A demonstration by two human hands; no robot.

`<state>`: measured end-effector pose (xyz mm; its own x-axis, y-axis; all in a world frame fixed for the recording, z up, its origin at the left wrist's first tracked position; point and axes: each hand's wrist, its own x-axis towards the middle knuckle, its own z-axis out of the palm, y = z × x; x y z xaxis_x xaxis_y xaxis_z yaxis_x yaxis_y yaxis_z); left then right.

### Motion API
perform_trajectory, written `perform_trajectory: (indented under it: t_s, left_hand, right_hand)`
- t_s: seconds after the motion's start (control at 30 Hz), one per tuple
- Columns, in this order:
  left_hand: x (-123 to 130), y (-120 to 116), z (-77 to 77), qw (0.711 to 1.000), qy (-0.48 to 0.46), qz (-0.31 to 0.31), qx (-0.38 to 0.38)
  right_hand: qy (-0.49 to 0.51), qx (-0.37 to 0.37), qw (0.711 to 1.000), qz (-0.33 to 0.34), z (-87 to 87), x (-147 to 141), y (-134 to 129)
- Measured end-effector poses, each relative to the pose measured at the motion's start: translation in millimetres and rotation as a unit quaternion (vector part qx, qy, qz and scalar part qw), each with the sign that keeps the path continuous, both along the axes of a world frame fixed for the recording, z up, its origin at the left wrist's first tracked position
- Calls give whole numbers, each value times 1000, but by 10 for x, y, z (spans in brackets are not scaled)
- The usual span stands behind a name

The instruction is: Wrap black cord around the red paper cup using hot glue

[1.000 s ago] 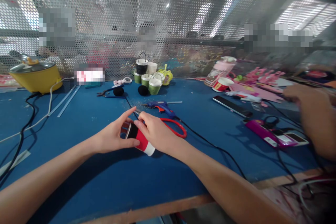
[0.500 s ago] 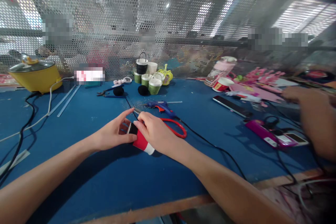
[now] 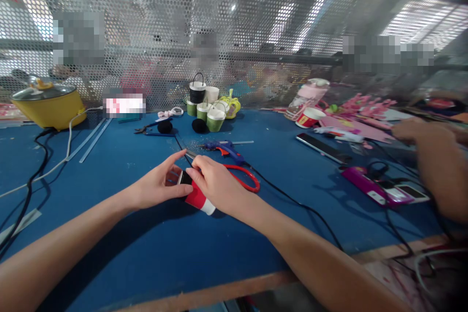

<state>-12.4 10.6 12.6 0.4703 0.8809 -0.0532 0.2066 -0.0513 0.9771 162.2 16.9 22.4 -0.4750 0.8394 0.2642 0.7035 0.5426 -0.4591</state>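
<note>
A small cup (image 3: 196,197) with a red band, a black part and a white end lies tilted between my hands above the blue table. My left hand (image 3: 157,186) grips its black end, thumb across the side and index finger stretched to a thin dark strip (image 3: 177,142). On the cup's right side is my right hand (image 3: 215,180), its fingers closed round scissors; their metal tip (image 3: 190,154) points up-left and the red handle loop (image 3: 252,181) shows beyond the hand. Most of the scissors is hidden by the right hand.
Behind my hands lies a blue glue gun (image 3: 226,148) with its black cord running right. Farther back are black balls (image 3: 199,126), pliers (image 3: 146,129) and small cups (image 3: 215,119). A phone (image 3: 321,148), a purple box (image 3: 365,184) and another person's arm (image 3: 438,161) are right; a yellow pot (image 3: 49,107) left.
</note>
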Motion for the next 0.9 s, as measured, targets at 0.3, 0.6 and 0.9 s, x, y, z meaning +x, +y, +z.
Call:
perform_trajectory:
  t_s: [0.3, 0.6, 0.9]
  left_hand:
    - [-26, 72, 42, 980, 4, 174, 92]
    - [-23, 55, 37, 984, 55, 151, 80]
    - [11, 15, -2, 999, 50, 12, -15]
  right_hand:
    - [-7, 8, 1000, -11, -8, 6, 25]
    - [-6, -3, 1000, -14, 4, 0, 20]
    - [-19, 4, 1000, -12, -5, -16, 4]
